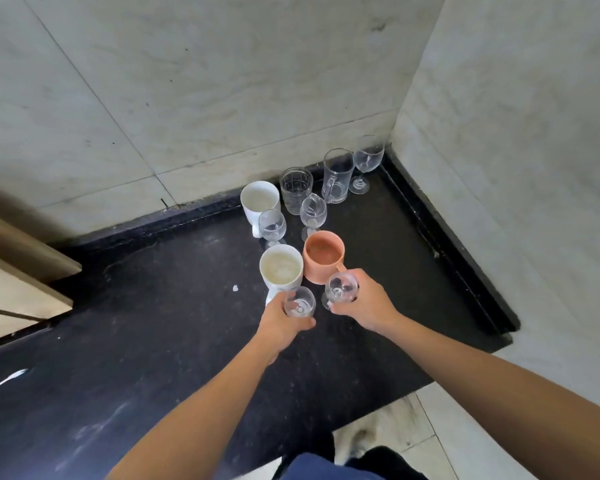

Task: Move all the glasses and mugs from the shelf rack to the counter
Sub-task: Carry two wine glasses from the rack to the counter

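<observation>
My left hand (281,323) grips a small clear stemmed glass (299,302) just in front of a white mug (280,268). My right hand (368,306) holds a second small stemmed glass (342,288) next to an orange mug (324,256). Both glasses sit low over the black counter (174,306); I cannot tell whether their feet touch it. Behind stand two more small stemmed glasses (272,226) (313,211), another white mug (260,200), a patterned tumbler (296,188), a clear glass mug (336,176) and a tall wine glass (367,161) in the corner.
Pale tiled walls (222,98) close the counter at the back and right, with a raised black lip (447,244) along them. A wooden cabinet edge (21,258) juts in at the left. A white utensil (4,381) lies at the far left. The counter's front edge meets a tiled floor (413,427).
</observation>
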A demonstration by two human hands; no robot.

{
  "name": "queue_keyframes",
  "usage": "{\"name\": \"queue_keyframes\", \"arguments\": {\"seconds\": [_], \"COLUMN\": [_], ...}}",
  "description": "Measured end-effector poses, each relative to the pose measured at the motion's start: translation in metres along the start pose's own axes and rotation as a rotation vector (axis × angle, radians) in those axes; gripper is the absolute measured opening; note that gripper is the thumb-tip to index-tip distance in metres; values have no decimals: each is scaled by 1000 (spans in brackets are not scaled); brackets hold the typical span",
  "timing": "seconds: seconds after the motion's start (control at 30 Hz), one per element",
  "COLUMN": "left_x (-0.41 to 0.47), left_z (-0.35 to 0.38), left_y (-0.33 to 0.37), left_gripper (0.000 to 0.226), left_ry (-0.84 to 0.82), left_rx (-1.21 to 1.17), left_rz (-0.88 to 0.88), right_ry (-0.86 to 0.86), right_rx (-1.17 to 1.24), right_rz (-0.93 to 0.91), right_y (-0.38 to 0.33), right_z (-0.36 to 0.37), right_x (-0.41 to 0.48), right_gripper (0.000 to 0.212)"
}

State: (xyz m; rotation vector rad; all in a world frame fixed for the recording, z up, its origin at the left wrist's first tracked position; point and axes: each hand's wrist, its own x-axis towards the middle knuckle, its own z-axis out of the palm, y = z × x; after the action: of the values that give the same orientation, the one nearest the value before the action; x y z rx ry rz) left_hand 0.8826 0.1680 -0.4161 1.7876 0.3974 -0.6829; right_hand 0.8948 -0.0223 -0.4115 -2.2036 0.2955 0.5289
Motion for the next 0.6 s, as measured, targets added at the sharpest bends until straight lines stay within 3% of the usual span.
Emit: {"name": "queue_keyframes", "arguments": {"seconds": [0.27,0.4,0.6], "left_x": [-3,-20,-87], "left_z": [-2,-7,4], "left_y": [-8,-20,-47], "left_gripper": [67,51,33], "left_ry": [27,134,343], "left_rx": [29,93,112], "left_rz": [-34,-123,-172], "right_ry": [-52,-102,-336], "right_rx": [15,-88,-448], "right_rz": [21,81,-108], "right_y": [10,23,28], "right_z": [-6,-18,-29], "right_x": [7,2,-22], "right_gripper": [64,77,48]}}
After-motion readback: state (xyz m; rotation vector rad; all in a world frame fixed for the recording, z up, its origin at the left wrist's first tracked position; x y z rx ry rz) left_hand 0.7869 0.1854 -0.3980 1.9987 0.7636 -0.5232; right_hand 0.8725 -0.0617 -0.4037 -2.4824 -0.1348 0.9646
